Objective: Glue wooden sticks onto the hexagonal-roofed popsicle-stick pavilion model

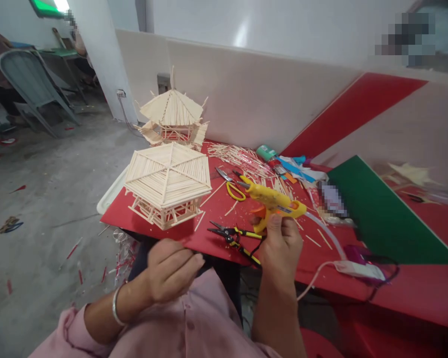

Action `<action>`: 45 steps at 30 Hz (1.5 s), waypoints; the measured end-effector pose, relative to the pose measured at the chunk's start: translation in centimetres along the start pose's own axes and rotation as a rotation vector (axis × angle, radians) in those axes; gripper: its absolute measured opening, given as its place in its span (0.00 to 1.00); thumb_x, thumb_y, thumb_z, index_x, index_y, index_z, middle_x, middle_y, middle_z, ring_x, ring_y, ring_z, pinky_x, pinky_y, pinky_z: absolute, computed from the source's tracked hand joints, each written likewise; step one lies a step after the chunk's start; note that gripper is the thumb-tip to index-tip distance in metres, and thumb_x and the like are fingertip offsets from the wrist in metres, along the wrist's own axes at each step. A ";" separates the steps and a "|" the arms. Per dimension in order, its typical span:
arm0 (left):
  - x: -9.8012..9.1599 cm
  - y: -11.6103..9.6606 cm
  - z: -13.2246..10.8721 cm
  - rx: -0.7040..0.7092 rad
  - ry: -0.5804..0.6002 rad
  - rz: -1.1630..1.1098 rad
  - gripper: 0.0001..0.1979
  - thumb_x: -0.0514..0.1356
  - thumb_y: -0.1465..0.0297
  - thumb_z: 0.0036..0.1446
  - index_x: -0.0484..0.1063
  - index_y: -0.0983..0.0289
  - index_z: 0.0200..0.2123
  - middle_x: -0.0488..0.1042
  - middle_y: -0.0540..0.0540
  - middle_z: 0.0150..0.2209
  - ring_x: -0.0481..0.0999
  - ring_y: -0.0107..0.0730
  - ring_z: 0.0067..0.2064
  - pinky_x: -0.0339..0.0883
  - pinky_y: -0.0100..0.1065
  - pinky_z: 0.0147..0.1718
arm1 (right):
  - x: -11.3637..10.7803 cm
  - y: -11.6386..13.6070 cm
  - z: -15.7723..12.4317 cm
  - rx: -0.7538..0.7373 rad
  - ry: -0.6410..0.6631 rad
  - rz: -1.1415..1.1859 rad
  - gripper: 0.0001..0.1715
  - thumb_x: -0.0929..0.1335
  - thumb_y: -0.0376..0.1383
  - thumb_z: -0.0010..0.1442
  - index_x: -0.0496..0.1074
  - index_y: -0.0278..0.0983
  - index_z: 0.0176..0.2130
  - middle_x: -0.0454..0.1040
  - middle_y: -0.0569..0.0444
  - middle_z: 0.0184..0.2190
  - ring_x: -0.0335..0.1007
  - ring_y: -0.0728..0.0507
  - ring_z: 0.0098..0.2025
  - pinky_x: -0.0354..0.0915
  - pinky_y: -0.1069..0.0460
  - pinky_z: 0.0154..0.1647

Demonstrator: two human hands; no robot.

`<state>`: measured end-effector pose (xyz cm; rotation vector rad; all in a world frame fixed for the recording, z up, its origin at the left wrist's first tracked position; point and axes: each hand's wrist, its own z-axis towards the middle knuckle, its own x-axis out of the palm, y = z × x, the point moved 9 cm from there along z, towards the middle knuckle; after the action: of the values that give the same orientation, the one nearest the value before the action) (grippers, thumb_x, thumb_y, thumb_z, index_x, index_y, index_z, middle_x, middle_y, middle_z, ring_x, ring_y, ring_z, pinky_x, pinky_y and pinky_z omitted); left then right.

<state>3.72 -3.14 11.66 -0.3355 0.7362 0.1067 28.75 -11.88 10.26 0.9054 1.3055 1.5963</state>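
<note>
Pink shirt (pixel 197 323) is seen nearest. One glue gun (pixel 272 199) is held in the right hand (pixel 283 241), above the table (pixel 115 214), right of centre; left hand (pixel 173 271) is curled narrow, contents untellable. Should the wrist dip, scissors (pixel 225 175) (one) or pliers (pixel 229 238) (one) might be fouled by glue. Two stick models are counted, left: near model (pixel 168 179), far model (pixel 173 109). Loose sticks (pixel 239 158) are uncountable.

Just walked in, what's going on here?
A person's right hand holds a yellow plastic glue gun above the red table. The left hand is curled near the table edge; whether it holds anything is unclear. A hexagonal-roofed wooden-stick model stands on the table, with a taller, pointed wooden-stick model behind it.
</note>
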 end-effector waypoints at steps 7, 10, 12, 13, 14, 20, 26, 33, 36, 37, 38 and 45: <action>15.5 4.0 -0.4 -0.476 0.687 0.219 0.11 0.49 0.78 0.63 0.71 0.69 0.42 0.74 0.63 0.42 0.78 0.33 0.35 0.71 0.31 0.32 | -1.1 -2.2 -0.2 0.061 0.080 -0.001 0.25 0.70 0.56 0.56 0.70 0.36 0.32 0.71 0.59 0.21 0.64 0.51 0.21 0.61 0.55 0.24; 16.7 4.8 0.6 -0.533 0.724 0.288 0.15 0.48 0.83 0.60 0.69 0.70 0.46 0.72 0.64 0.42 0.79 0.35 0.36 0.71 0.32 0.32 | -2.3 -2.8 0.1 0.084 0.056 0.017 0.26 0.71 0.56 0.55 0.69 0.36 0.32 0.72 0.58 0.21 0.66 0.50 0.22 0.62 0.54 0.25; 17.0 5.0 0.8 -0.555 0.744 0.318 0.15 0.48 0.84 0.59 0.69 0.71 0.45 0.72 0.64 0.42 0.78 0.36 0.36 0.71 0.33 0.33 | -3.6 -3.1 0.5 0.093 0.014 0.020 0.26 0.71 0.57 0.55 0.69 0.36 0.31 0.72 0.57 0.21 0.68 0.49 0.23 0.63 0.54 0.26; 17.0 5.1 0.9 -0.562 0.752 0.328 0.15 0.48 0.84 0.59 0.69 0.71 0.44 0.72 0.64 0.42 0.78 0.36 0.36 0.71 0.33 0.33 | -4.2 -3.3 0.7 0.096 -0.006 0.022 0.27 0.70 0.57 0.55 0.69 0.36 0.31 0.73 0.57 0.21 0.69 0.49 0.23 0.63 0.54 0.26; 17.1 5.1 0.9 -0.567 0.760 0.336 0.14 0.49 0.84 0.59 0.69 0.71 0.44 0.71 0.64 0.42 0.78 0.37 0.37 0.71 0.33 0.34 | -4.7 -3.5 0.9 0.101 -0.020 0.026 0.27 0.70 0.58 0.55 0.69 0.36 0.30 0.73 0.57 0.21 0.69 0.49 0.24 0.64 0.54 0.27; 17.3 5.0 2.2 -0.578 0.756 0.338 0.14 0.49 0.82 0.60 0.71 0.70 0.44 0.71 0.65 0.44 0.77 0.40 0.38 0.70 0.36 0.36 | -5.3 -5.5 2.4 0.134 0.046 0.014 0.28 0.69 0.59 0.55 0.68 0.37 0.31 0.71 0.58 0.21 0.65 0.50 0.23 0.60 0.54 0.25; 19.8 3.5 5.8 -0.528 0.732 0.281 0.10 0.52 0.75 0.64 0.73 0.67 0.43 0.73 0.62 0.45 0.76 0.35 0.41 0.71 0.35 0.40 | -5.8 -8.3 4.7 0.140 0.034 -0.194 0.28 0.70 0.58 0.52 0.70 0.37 0.35 0.71 0.58 0.26 0.65 0.47 0.28 0.61 0.53 0.30; 23.6 7.4 10.7 -0.651 0.707 0.365 0.19 0.59 0.61 0.64 0.68 0.65 0.54 0.71 0.59 0.53 0.75 0.39 0.49 0.73 0.46 0.47 | -6.8 -10.6 5.5 0.163 0.076 -0.200 0.26 0.69 0.57 0.53 0.70 0.37 0.35 0.72 0.57 0.26 0.67 0.46 0.29 0.62 0.52 0.31; 24.1 8.5 11.6 -0.682 0.707 0.388 0.19 0.60 0.62 0.63 0.68 0.65 0.54 0.71 0.60 0.53 0.74 0.40 0.50 0.73 0.47 0.47 | -7.6 -10.9 5.8 0.164 0.080 -0.186 0.26 0.69 0.57 0.53 0.70 0.37 0.34 0.72 0.57 0.25 0.67 0.46 0.28 0.63 0.52 0.31; 24.1 8.5 11.6 -0.685 0.705 0.389 0.20 0.60 0.62 0.63 0.68 0.65 0.54 0.71 0.59 0.53 0.74 0.39 0.50 0.73 0.46 0.48 | -7.8 -11.0 6.0 0.164 0.082 -0.180 0.26 0.69 0.57 0.53 0.70 0.37 0.34 0.72 0.57 0.26 0.67 0.46 0.28 0.63 0.52 0.31; 23.9 8.4 11.5 -0.685 0.700 0.387 0.19 0.60 0.62 0.63 0.68 0.65 0.54 0.71 0.59 0.53 0.75 0.39 0.49 0.73 0.46 0.47 | -8.0 -11.2 6.2 0.165 0.087 -0.175 0.26 0.68 0.58 0.53 0.69 0.37 0.34 0.72 0.57 0.26 0.67 0.46 0.28 0.63 0.52 0.31; 18.8 3.6 8.8 -0.582 0.550 0.262 0.12 0.49 0.75 0.65 0.71 0.67 0.46 0.76 0.63 0.43 0.77 0.42 0.44 0.70 0.38 0.40 | -8.0 -12.6 7.7 0.171 0.192 -0.268 0.26 0.68 0.58 0.52 0.66 0.38 0.27 0.66 0.61 0.19 0.59 0.49 0.23 0.54 0.54 0.25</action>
<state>22.44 2.80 4.12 -0.8422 1.2926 0.4956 40.91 -15.49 -0.81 0.6549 1.6441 1.4033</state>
